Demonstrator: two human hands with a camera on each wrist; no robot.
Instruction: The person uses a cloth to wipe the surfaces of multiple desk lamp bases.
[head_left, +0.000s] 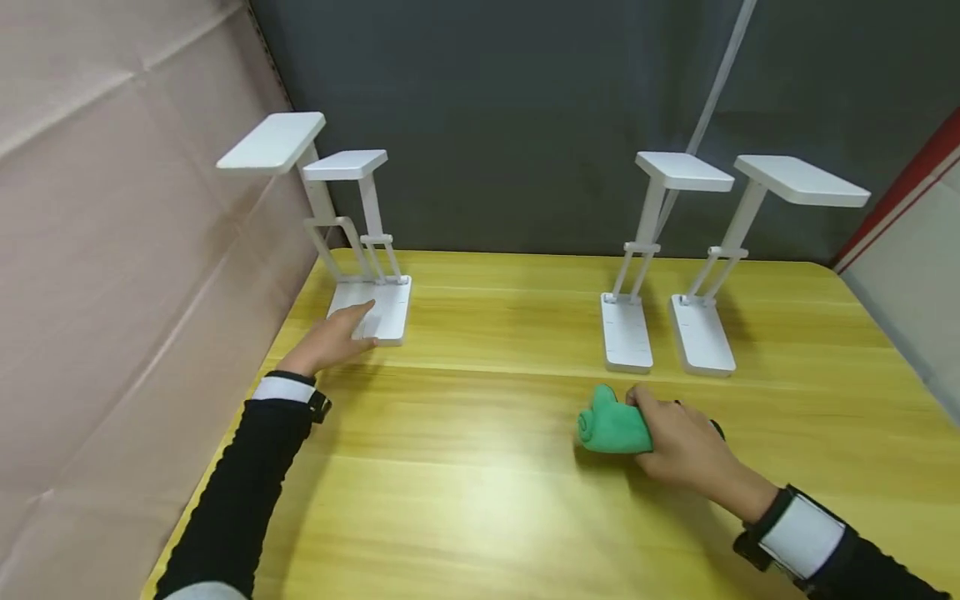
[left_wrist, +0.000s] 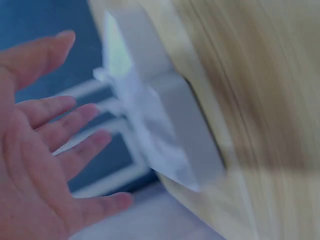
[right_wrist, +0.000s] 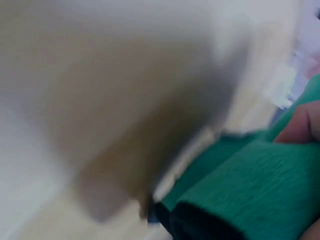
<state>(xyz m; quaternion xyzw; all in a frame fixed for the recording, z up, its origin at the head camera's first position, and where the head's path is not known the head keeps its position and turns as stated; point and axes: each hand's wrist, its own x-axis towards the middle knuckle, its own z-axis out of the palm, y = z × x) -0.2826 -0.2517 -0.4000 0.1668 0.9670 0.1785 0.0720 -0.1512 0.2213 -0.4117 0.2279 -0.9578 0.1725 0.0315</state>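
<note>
A broad lane of the tabletop (head_left: 491, 333) runs up the centre of the head frame, giving a hand room to pass. Crowded left lamps (head_left: 273, 143) block the upper left; the right lamps (head_left: 626, 333) leave only a narrow gap between their bases. A dark panel (head_left: 480, 142) bounds the top, a pink sheet (head_left: 112, 292) the left. The green cloth (head_left: 615, 427) obstructs right of centre.

Four white stands (head_left: 318, 196) (head_left: 371, 204) (head_left: 651, 212) (head_left: 746, 212), two hands (head_left: 336, 335) (head_left: 688, 440), one green cloth (head_left: 615, 426), one table (head_left: 480, 417)
</note>
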